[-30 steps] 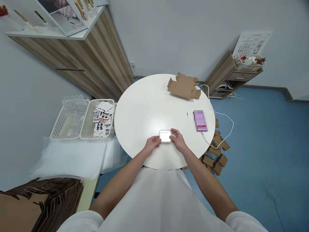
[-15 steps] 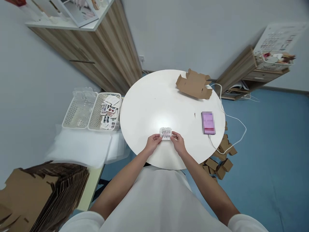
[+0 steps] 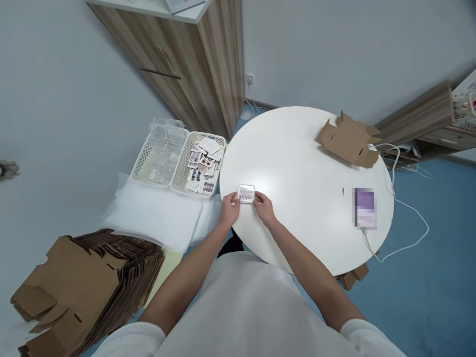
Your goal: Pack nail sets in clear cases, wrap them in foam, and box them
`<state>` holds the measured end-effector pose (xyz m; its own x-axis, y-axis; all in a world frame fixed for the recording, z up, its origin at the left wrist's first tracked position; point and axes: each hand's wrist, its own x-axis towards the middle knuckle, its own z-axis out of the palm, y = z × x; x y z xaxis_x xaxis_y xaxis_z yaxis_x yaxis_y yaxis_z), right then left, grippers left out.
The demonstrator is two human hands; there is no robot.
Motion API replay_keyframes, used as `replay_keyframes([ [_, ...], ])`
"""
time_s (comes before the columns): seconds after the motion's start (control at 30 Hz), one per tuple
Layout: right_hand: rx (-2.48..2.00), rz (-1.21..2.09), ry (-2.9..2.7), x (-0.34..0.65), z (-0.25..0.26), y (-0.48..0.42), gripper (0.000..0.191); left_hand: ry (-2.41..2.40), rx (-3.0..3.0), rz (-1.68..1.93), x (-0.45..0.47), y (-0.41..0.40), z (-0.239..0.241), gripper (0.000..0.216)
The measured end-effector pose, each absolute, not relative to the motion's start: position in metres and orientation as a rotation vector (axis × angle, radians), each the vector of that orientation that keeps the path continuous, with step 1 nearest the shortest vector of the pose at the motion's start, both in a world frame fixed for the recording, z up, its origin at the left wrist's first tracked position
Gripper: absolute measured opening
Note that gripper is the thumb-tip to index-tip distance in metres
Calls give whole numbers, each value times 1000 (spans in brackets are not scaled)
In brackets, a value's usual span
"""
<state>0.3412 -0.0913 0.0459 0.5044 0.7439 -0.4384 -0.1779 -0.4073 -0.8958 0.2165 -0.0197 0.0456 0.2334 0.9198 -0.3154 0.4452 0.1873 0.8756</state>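
Both hands pinch a small clear plastic case.

The left hand and the right hand grip a small clear case of press-on nails from either side, at the near left edge of the round white table; farther across lie a flat brown carton and a phone with a white cable trailing off the edge; left of the table two white baskets sit side by side, one holding nail cards; a stack of flattened cartons lies at lower left.
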Motion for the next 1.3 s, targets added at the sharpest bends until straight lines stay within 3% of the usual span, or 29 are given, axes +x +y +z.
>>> replay_keyframes([
  [0.2,-1745,1091,-492,320,35,-29,44,1347,1537,461,201,37,41,43],
  [0.43,-1826,987,-531,316,31,-13,43,1243,1564,377,204,44,34,58],
  [0.7,-1863,983,-530,316,25,-19,43,1199,1591,346,201,40,30,58],
  [0.93,-1856,1003,-503,322,33,-31,58,1272,1489,408,203,31,35,61],
  [1.13,-1840,901,-649,319,48,-64,48,1327,1496,538,172,-10,46,54],
  [1.3,-1733,754,-1052,297,61,-77,41,1533,1705,432,105,-39,43,48],
])
